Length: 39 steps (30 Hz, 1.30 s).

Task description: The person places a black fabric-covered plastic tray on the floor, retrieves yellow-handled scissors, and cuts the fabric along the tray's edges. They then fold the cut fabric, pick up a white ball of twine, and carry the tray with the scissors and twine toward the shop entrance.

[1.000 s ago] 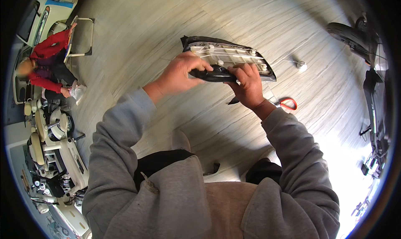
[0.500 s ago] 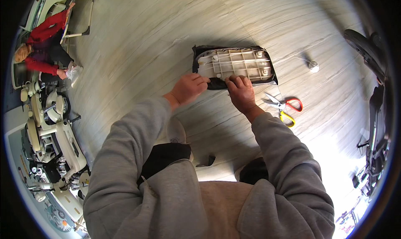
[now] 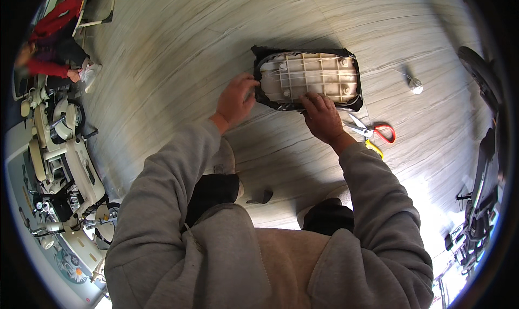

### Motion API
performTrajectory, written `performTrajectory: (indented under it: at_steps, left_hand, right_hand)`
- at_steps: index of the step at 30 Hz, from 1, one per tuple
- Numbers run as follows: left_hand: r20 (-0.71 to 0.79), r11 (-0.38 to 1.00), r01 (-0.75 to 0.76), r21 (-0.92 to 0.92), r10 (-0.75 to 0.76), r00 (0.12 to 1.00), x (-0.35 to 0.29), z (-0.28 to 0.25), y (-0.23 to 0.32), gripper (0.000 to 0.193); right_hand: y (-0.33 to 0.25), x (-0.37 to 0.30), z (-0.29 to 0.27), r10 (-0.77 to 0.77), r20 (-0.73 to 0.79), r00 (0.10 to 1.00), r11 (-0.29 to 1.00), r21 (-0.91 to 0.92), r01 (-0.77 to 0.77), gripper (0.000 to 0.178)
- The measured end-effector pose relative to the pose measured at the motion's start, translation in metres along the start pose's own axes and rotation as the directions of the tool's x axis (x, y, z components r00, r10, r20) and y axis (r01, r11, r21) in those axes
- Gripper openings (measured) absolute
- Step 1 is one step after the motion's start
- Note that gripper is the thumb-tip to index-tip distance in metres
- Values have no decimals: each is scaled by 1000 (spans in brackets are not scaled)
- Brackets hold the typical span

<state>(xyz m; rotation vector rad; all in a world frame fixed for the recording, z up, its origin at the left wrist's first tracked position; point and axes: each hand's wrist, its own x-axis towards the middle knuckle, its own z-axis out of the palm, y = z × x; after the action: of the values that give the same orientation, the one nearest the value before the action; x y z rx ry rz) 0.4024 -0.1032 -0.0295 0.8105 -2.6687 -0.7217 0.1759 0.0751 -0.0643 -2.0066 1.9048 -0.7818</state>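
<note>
An upside-down seat lies on the floor, with a pale ribbed plastic base and a black cover folded around its rim. Thin white string runs over the base. My left hand is at the seat's left edge, fingertips by the cover, thumb apart from the fingers. On the near edge, my right hand grips the cover against the base with its fingers over the rim. Scissors with one red and one yellow handle lie opened to the right of that hand.
A ball of white string sits on the floor at the right, its strand leading toward the seat. A black scrap lies near my feet. Pale scooters line the left; a seated person in red is beyond them. Dark vehicles stand right.
My left hand has shifted from the near edge to the seat's left edge, and its thumb has parted from the fingers. My right hand has moved slightly right along the near rim.
</note>
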Motion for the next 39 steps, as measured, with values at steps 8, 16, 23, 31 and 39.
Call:
performTrajectory:
  at_steps: [8, 16, 23, 31, 39]
  left_hand:
    - [188, 962, 208, -176, -174, 967, -2, 2, 9, 38]
    - [267, 988, 137, 77, -152, 951, -16, 6, 24, 39]
    - [212, 993, 100, -64, -84, 974, -20, 11, 21, 16]
    - [170, 908, 332, -254, -296, 940, -7, 22, 22, 13]
    - [249, 915, 402, -28, -383, 889, 10, 35, 18, 21]
  right_hand:
    - [-8, -1, -10, 29, 33, 999, 999, -21, -28, 53]
    - [-9, 7, -5, -6, -24, 1000, 997, -71, 4, 24]
    - [-20, 11, -7, 90, -53, 995, 996, 13, -89, 6]
    - [-36, 35, 1, 430, 198, 881, 898, 5, -440, 8]
    - [-25, 47, 16, 610, 227, 759, 759, 108, -642, 16]
